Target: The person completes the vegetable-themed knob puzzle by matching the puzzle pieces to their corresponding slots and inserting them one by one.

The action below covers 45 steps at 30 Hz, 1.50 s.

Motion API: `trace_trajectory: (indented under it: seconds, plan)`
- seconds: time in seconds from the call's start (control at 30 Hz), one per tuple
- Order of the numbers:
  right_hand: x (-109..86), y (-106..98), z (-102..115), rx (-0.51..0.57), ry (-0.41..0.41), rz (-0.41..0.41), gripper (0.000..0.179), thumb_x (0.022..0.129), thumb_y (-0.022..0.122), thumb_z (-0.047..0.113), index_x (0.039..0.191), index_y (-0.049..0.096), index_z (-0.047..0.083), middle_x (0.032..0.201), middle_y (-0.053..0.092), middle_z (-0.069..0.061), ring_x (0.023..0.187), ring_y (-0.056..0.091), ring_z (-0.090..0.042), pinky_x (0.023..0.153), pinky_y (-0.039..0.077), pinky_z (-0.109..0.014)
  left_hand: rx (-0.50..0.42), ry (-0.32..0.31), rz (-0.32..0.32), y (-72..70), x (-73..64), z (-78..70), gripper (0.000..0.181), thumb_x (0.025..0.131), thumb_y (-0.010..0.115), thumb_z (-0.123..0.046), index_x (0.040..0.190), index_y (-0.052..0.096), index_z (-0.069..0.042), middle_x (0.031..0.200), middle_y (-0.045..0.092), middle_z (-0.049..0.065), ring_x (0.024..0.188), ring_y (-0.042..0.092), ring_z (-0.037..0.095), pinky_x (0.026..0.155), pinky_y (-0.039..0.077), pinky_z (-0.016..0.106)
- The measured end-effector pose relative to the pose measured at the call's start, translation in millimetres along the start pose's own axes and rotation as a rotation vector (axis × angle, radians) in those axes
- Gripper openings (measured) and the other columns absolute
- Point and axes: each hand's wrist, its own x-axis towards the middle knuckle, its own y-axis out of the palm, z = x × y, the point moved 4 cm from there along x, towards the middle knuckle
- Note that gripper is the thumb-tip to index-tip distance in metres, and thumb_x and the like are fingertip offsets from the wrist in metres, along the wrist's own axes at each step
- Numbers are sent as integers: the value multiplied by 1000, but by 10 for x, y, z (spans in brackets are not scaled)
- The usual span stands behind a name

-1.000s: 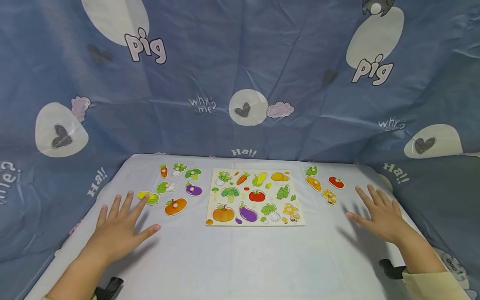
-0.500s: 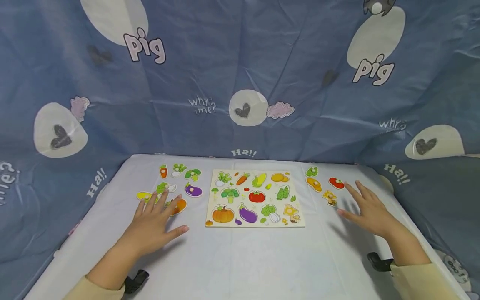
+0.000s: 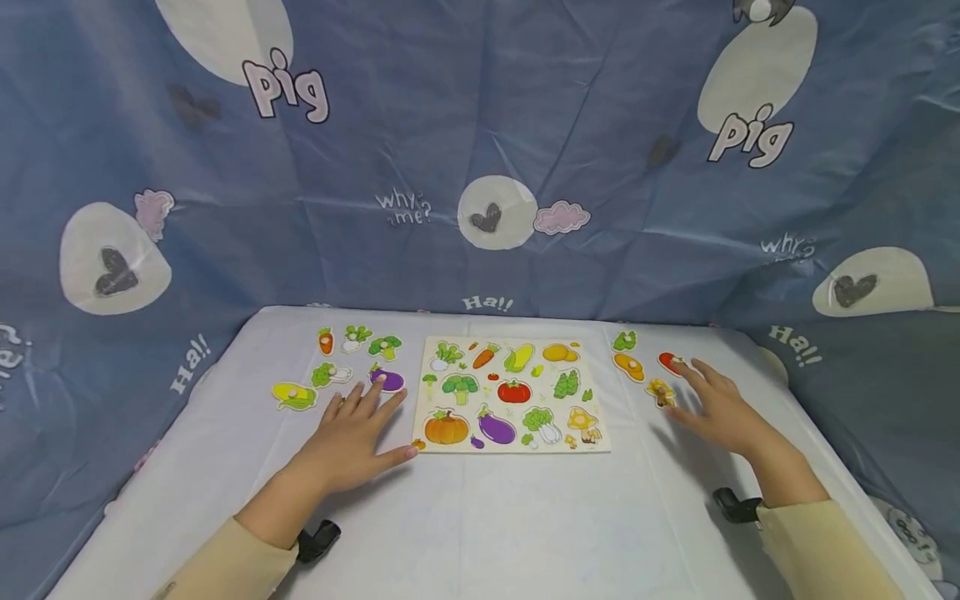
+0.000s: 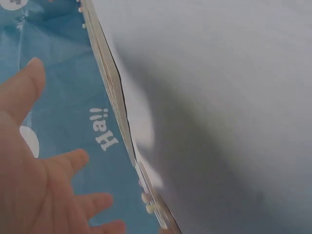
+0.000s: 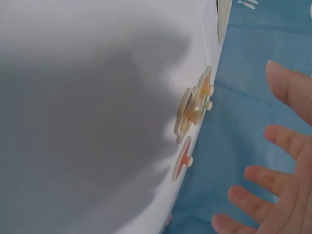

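Note:
My left hand [image 3: 348, 442], fingers spread, hovers over the left group of wooden vegetable puzzle pieces. Its fingertips overlap the eggplant piece [image 3: 392, 381], and the pumpkin piece is hidden beneath it. A corn piece [image 3: 295, 396] lies to its left. On the right, my other hand [image 3: 720, 412] hovers with fingers apart, nearest the tomato piece [image 3: 667, 362] and mushroom piece [image 3: 660, 390]. Knobs stick up from these pieces in the right wrist view, where the tomato piece [image 5: 181, 160] appears edge-on. Between the hands lies the printed vegetable puzzle board [image 3: 422, 408].
Carrot [image 3: 326, 342], radish [image 3: 356, 338], broccoli [image 3: 386, 346] and cabbage [image 3: 330, 375] pieces lie at the back left. A potato piece [image 3: 627, 367] and a green piece [image 3: 624, 341] lie right of the board. White cloth [image 3: 540, 525] covers the table; a blue printed curtain [image 3: 420, 275] hangs behind.
My left hand has moved right and slightly forward, uncovering the corn piece and covering the pumpkin piece. The right hand has moved left toward the tomato and mushroom pieces.

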Motion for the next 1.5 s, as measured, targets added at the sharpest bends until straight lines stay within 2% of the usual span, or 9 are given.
trace_trajectory:
  seconds: [0.17,0.43,0.6,0.83,1.0,1.17,1.33,1.5]
  plan:
    - [115,29,-6,16,17,8,75,95,68,38,151,33,0,150,25,-38,132,24,-62,100,27,-77,3,-20,43,-6,68,-37,90,90,52,-72,157,34,-16,160,25,25,146,20,51,114,10,69]
    - [233,66,-78,15,64,38,66,95,69,35,144,46,-2,144,35,-38,129,32,-60,101,31,-74,-2,22,92,19,202,-143,88,90,56,-68,155,37,-13,157,31,26,143,28,50,113,16,69]
    - [292,109,-109,22,62,56,59,95,69,33,138,53,-4,140,41,-39,128,38,-59,102,32,-72,2,10,124,63,259,-175,88,89,56,-69,156,37,-15,157,32,25,144,27,47,115,16,66]
    - [372,144,-90,83,50,73,53,97,67,27,135,55,-7,131,51,-35,118,51,-52,95,43,-65,-42,-15,172,107,307,-202,88,88,59,-68,156,37,-15,157,33,24,144,28,45,117,17,61]
    - [454,182,-108,104,93,118,50,96,68,26,132,58,-7,129,54,-33,115,53,-48,94,46,-62,-65,-29,195,126,325,-192,86,88,62,-64,154,41,-13,155,35,24,144,29,44,117,20,60]
    - [508,238,-179,117,143,143,41,93,71,19,125,63,-6,119,61,-27,103,59,-39,87,51,-53,-93,-32,204,170,352,-152,84,88,65,-61,152,43,-10,155,36,24,143,31,43,114,27,61]
    - [536,266,-219,106,135,139,35,91,73,13,120,66,-6,104,64,-19,91,59,-30,78,51,-45,-112,-43,205,180,383,-130,82,88,69,-56,151,45,-10,155,36,24,143,32,43,111,32,62]
    - [558,271,-222,97,132,147,33,91,73,11,118,66,-6,99,63,-15,87,56,-27,77,49,-42,-124,-66,213,169,392,-146,80,88,72,-51,152,44,-11,156,35,23,143,31,43,110,32,62]
